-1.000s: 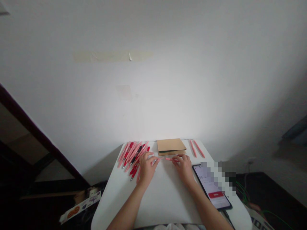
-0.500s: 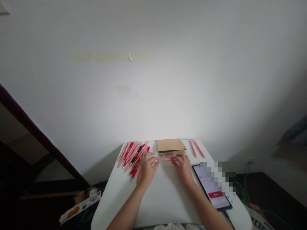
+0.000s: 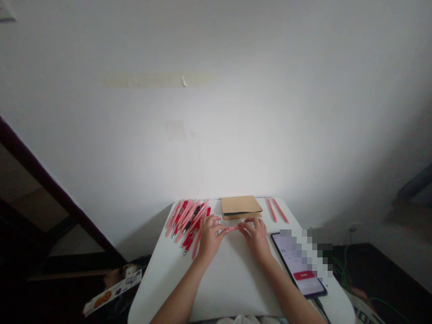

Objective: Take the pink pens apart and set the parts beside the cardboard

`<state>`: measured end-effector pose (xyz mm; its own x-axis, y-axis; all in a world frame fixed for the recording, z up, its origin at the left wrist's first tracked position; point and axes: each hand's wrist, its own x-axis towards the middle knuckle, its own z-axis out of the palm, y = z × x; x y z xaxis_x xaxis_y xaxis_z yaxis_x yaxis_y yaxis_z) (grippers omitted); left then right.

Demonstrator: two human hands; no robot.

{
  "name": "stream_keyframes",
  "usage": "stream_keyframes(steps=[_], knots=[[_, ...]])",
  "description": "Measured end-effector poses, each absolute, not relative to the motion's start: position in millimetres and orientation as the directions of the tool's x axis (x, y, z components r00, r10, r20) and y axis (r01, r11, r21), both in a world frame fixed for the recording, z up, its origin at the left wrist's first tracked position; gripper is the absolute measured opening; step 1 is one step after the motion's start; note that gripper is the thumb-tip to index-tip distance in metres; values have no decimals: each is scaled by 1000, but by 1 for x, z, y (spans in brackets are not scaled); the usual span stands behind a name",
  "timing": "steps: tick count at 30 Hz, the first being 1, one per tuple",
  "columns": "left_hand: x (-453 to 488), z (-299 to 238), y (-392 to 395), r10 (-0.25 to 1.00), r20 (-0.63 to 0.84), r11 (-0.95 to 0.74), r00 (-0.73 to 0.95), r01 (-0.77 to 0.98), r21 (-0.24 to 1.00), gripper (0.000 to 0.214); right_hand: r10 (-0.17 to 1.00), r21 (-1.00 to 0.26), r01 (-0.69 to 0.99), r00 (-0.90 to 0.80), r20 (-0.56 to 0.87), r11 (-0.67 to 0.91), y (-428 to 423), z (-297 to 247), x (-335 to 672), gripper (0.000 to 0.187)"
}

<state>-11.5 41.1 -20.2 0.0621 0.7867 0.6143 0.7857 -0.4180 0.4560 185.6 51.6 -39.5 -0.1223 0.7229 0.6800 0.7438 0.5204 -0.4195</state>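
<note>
Between my two hands a pink pen [image 3: 232, 228] is held level, just above the white table. My left hand [image 3: 211, 236] pinches its left end, and my right hand [image 3: 255, 234] pinches its right end. Fingers cover both ends of the pen. Left of my left hand lies a loose pile of pens [image 3: 187, 220], mostly pink, with some red and black ones among them. Past my right hand, two pink pens [image 3: 277, 210] lie side by side near the back right corner.
A folded brown cardboard piece or notebook [image 3: 241, 204] lies at the table's back edge. To the right, a phone [image 3: 297, 265] with a lit screen and a cable rests on the white table [image 3: 232, 288]. The wall [image 3: 229, 135] stands directly behind the table.
My hands have drawn slightly closer together and a little nearer to me. The gap that showed in the pink pen between my fingers is now closed.
</note>
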Motion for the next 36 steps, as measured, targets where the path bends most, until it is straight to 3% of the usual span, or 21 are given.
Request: stream_keyframes(steps=[26, 36], knots=[[-10, -11, 38, 818, 576, -326, -2, 823, 465, 7, 801, -562, 654, -117, 587, 507, 52, -36, 187, 14], [-11, -14, 39, 808, 590, -330, -7, 824, 461, 6, 849, -724, 499, -49, 526, 478, 56, -37, 189, 30]])
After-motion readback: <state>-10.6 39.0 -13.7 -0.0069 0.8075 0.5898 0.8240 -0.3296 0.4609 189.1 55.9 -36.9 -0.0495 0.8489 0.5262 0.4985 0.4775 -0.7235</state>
